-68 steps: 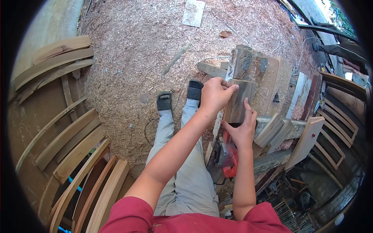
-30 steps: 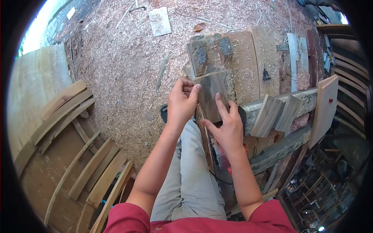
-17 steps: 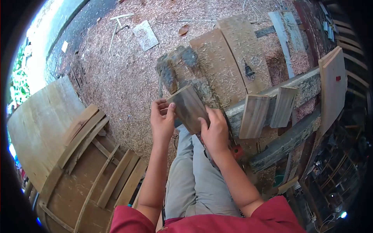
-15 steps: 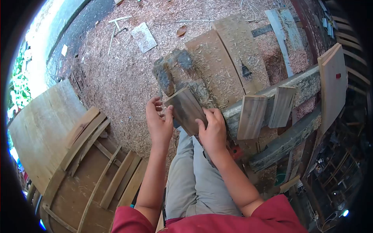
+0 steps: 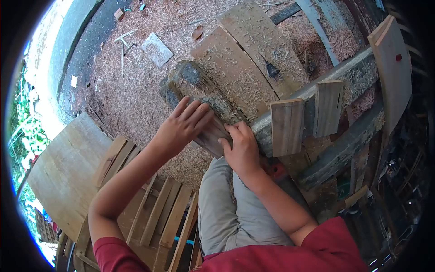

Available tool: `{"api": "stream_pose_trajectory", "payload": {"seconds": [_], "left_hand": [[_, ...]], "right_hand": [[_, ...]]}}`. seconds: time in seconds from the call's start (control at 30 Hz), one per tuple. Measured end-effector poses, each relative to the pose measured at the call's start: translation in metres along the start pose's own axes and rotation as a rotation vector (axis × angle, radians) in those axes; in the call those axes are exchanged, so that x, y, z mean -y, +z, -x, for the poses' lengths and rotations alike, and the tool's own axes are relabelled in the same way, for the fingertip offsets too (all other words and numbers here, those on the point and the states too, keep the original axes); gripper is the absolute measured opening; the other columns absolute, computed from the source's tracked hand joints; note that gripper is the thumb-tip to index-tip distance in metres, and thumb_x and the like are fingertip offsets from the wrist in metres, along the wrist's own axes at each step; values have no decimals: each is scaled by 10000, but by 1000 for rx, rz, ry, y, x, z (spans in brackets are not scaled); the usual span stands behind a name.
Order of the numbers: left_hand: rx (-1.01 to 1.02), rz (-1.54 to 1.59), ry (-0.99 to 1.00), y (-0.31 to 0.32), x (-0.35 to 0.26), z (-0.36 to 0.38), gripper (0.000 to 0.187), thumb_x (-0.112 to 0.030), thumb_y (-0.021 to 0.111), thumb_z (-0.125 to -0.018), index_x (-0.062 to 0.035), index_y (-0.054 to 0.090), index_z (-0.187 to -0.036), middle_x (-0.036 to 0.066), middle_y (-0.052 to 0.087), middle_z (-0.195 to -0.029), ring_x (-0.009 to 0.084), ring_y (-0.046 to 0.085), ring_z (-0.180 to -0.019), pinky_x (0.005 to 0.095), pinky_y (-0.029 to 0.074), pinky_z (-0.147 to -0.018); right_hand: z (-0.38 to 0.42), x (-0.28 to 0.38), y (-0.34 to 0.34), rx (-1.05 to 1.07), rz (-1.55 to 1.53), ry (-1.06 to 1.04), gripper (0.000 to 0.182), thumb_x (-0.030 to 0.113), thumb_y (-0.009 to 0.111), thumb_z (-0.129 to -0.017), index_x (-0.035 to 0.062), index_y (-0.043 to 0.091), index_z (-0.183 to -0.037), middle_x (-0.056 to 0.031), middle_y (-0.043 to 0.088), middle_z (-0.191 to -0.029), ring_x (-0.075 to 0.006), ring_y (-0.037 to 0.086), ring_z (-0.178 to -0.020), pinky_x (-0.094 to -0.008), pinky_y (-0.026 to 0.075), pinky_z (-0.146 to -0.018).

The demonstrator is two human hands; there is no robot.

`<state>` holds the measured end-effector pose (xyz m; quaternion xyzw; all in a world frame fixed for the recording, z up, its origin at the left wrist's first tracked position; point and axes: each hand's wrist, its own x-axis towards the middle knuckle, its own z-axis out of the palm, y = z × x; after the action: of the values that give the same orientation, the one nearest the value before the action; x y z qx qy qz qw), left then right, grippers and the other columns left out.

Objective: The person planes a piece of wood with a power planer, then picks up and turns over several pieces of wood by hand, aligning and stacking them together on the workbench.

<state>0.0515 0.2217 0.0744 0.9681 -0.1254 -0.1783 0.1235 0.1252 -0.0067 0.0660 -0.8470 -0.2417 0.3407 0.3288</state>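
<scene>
A short, dark-brown wooden board (image 5: 211, 138) lies tilted above my knees, in front of a rough, weathered wood block (image 5: 199, 84). My right hand (image 5: 242, 148) grips its right side, thumb on the near face and fingers curled over the edge. Across the board's upper left end lies my left hand (image 5: 186, 121), its fingers bent over the far edge and its thumb hidden beneath. The hands cover much of the board, and its underside is out of sight.
Two short boards (image 5: 287, 127) (image 5: 328, 109) lean against a thick beam (image 5: 358, 75) on the right. A plug (image 5: 273, 71) rests on shaving-strewn planks (image 5: 231, 63). Plywood (image 5: 68, 167) and slatted wooden frames (image 5: 158, 217) stand at the left. Shavings (image 5: 131, 99) cover the ground.
My left hand has moved from open beside the board to over its upper end. The board now lies lower and flatter, with my right hand still on it. The view has shifted.
</scene>
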Motion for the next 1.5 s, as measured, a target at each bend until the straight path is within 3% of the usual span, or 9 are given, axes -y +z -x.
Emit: {"api": "stream_pose_trajectory", "payload": {"seconds": [0.03, 0.07, 0.47, 0.87, 1.5], "left_hand": [[-12, -32, 33, 2, 4, -3, 762, -158, 779, -811, -46, 557, -1532, 147, 566, -1536, 351, 499, -1488, 554, 326, -1325], [-37, -9, 58, 3, 7, -5, 563, -126, 647, -891, -6, 609, -1439, 156, 597, -1490, 343, 536, -1448, 545, 353, -1305], [-163, 39, 84, 13, 10, -6, 518, -140, 694, -862, -3, 636, -1358, 150, 626, -1437, 345, 592, -1377, 516, 436, -1240], [-158, 20, 82, 12, 8, -6, 499, -140, 695, -873, -2, 646, -1350, 144, 637, -1432, 338, 601, -1372, 501, 438, -1248], [-188, 7, 71, 6, 5, -6, 447, -107, 693, -896, -3, 649, -1328, 113, 631, -1350, 305, 594, -1340, 457, 440, -1252]], "right_hand": [[0, 0, 1, -1, -4, 4, 420, 81, 842, -872, -24, 726, -1262, -188, 646, -1158, -407, 651, -1107, -485, 542, -975], [0, -1, 1, 0, -6, 7, 420, 81, 842, -872, -24, 727, -1262, -187, 646, -1160, -406, 650, -1109, -484, 543, -978], [7, 1, 8, -67, 13, -8, 442, 71, 840, -874, -21, 730, -1292, -170, 643, -1173, -383, 649, -1108, -467, 547, -974], [26, 1, -1, -44, 138, 53, 336, 100, 835, -903, -25, 693, -1180, -190, 638, -1131, -414, 665, -1111, -468, 555, -973], [35, -13, 0, -110, 58, 98, 325, 139, 833, -920, -39, 743, -1176, -206, 722, -1114, -431, 713, -1039, -497, 574, -940]]}}
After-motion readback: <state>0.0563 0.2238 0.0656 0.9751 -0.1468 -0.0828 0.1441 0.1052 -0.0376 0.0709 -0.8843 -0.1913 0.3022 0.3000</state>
